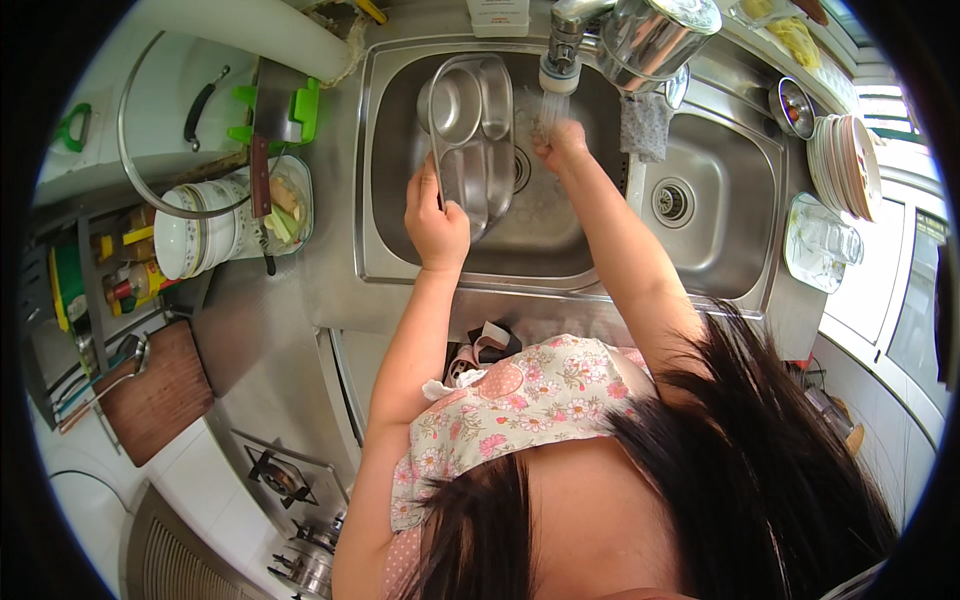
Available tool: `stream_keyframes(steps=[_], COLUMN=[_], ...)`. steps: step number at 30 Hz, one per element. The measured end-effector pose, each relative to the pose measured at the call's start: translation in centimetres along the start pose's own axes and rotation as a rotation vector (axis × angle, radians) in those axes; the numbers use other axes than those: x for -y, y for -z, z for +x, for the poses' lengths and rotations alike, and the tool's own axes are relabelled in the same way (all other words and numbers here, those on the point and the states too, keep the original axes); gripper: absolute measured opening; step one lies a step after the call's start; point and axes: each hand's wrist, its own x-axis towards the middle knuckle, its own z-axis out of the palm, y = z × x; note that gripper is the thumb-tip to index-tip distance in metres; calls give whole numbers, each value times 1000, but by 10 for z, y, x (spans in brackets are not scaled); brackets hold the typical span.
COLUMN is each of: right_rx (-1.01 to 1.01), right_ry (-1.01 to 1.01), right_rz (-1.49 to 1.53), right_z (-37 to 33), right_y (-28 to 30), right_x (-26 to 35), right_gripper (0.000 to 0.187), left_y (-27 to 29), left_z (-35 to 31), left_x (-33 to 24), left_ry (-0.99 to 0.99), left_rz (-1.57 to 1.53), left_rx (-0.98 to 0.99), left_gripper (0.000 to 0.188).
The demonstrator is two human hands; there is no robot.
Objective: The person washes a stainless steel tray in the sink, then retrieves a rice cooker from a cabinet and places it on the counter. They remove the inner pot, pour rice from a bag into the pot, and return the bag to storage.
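Left hand [440, 228] grips divided metal tray [466, 175], left of the tap [562, 72]. Right hand [563, 143] curled under the tap in running water [555, 106]; can't tell if it's holding anything. Stacked plates [845, 168] well right of the tap.

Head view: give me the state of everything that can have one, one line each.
Tap: running
Metal tray: held, hollows showing
Left hand: gripping the metal tray
Right hand: curled at the water stream, contents unclear
Gray cloth: hanging
Cleaver: stored with the green holder
Plates: stacked
Bowls: stacked
Gas burner: no flame visible
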Motion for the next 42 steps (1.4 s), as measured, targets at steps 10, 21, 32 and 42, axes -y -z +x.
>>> stream_keyframes(steps=[10,21,32,42], right_rx=[-217,-387,124,-96], right_ry=[1253,680,447,715], right_rz=[-1204,-997,-1105,-1467], right_z=[-78,-64,-62,-71], right_y=[-9,-14,-12,10], right_x=[29,17,34,20], right_gripper=[24,24,29,22], left_y=[-29,-25,-22,-20], left_z=[-13,-16,-19,-13], left_x=[13,13,20,21], left_ry=[654,789,885,776], left_rz=[-691,-888,-979,-917], left_rx=[253,419,333,351], left_gripper=[63,63,63,65])
